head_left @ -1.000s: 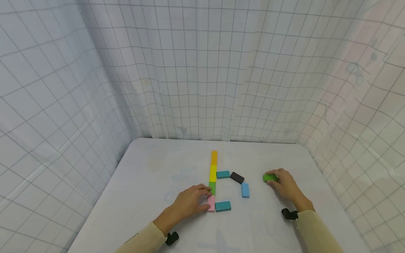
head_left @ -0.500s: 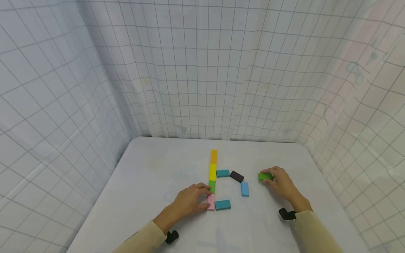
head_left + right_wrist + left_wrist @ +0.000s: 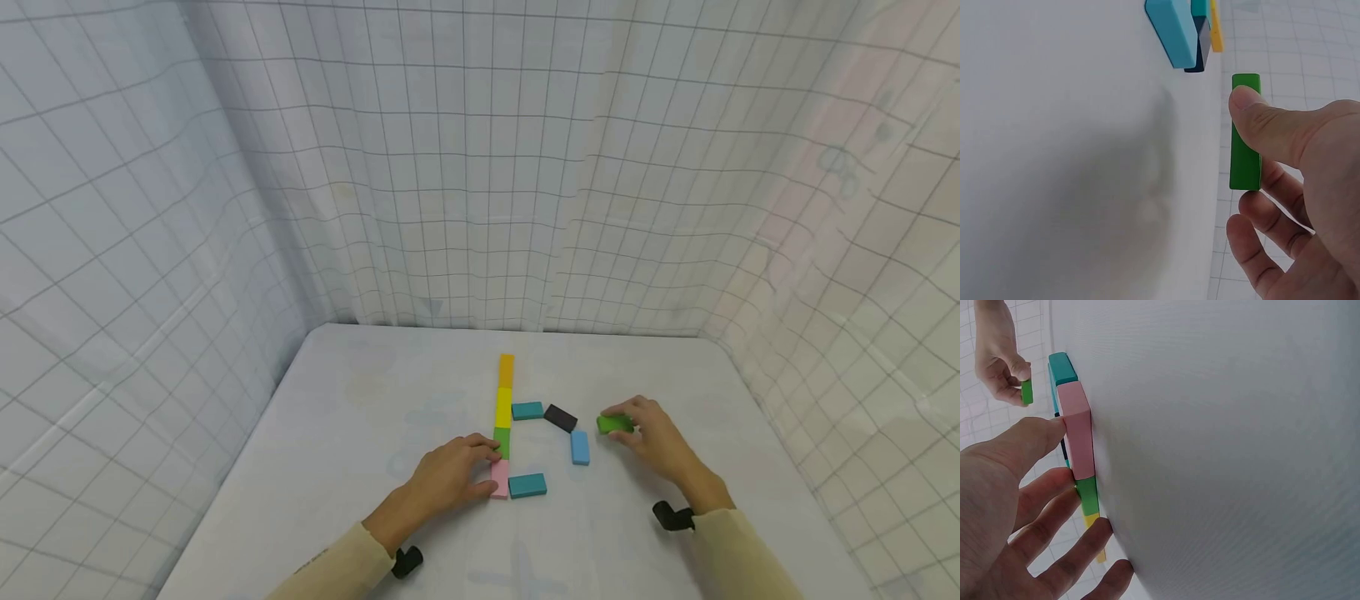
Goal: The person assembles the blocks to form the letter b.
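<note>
In the head view my right hand pinches a green block, a thin rectangular piece. The right wrist view shows that green block held up off the table, the thumb across it. My left hand rests beside a straight row, its thumb touching the pink block and its fingertips by the green block. In the left wrist view my left hand's fingers are spread and relaxed along the pink block. A yellow block and an orange block continue the row.
Right of the row lie two teal blocks, the far one and the near one. A black block slants from the far teal one to a blue block. Gridded white curtains enclose the white table.
My right hand has moved left with the green block, towards the blue block. My left hand has stayed by the pink block.
</note>
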`<state>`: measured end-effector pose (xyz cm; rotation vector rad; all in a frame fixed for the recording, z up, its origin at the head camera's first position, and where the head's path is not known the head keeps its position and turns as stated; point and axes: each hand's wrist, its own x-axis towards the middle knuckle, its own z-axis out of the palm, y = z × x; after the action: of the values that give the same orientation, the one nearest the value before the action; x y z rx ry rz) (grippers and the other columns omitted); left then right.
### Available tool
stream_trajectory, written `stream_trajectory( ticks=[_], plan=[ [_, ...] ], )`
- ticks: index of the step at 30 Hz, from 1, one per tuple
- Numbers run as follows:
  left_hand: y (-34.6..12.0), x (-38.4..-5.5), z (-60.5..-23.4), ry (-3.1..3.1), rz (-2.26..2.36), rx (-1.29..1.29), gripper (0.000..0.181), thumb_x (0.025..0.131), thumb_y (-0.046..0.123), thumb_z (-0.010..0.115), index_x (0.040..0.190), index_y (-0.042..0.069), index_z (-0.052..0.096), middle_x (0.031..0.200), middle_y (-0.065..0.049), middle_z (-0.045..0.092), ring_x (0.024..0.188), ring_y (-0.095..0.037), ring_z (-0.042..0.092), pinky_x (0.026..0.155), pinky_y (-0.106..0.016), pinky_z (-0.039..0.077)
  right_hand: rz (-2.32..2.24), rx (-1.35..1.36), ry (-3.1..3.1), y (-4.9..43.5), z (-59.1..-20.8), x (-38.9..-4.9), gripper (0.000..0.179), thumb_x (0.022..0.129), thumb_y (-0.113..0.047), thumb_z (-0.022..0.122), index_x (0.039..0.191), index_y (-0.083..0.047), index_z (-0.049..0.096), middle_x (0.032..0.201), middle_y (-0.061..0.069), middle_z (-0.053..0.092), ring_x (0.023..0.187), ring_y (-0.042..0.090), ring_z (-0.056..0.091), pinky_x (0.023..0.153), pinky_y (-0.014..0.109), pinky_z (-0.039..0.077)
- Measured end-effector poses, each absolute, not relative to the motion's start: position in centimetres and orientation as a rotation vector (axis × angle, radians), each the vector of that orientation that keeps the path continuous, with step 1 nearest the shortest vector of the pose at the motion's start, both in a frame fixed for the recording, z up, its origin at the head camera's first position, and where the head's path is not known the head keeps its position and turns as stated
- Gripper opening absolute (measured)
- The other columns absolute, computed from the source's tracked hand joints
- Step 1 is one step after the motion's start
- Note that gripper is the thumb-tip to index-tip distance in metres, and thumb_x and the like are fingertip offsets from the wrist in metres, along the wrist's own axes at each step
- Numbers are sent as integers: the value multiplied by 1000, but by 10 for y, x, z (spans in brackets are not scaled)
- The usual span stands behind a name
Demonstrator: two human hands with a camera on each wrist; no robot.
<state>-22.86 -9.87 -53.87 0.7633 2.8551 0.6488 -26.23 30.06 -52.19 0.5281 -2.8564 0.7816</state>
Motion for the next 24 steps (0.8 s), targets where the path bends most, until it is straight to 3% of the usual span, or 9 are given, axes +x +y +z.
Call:
stream_trajectory(
  ticks=[5,12,24],
  plan=[
    [-99,-229,-539,2841,655,753,48,101,43,93,142,19,85,157,4,76,143,-26,74,114,-54,67,773,592,-2855,292,-524,-257,37,100,-11,92,135,-18,84,126,3,76,116,21,66,96,38,62],
    [-98,-230,-539,2828,639,719,49,101,44,93,143,20,84,158,5,75,144,-25,73,117,-53,66,805,656,-2883,278,-523,-247,36,99,-14,93,132,-25,85,127,-6,74,122,19,65,108,46,64],
    [-98,-229,-535,2826,648,738,48,102,44,93,143,20,84,158,4,75,143,-26,73,116,-54,66,799,851,-2913,259,-518,-235,34,101,-16,92,132,-28,84,131,-9,74,121,16,64,106,38,64]
  ],
)
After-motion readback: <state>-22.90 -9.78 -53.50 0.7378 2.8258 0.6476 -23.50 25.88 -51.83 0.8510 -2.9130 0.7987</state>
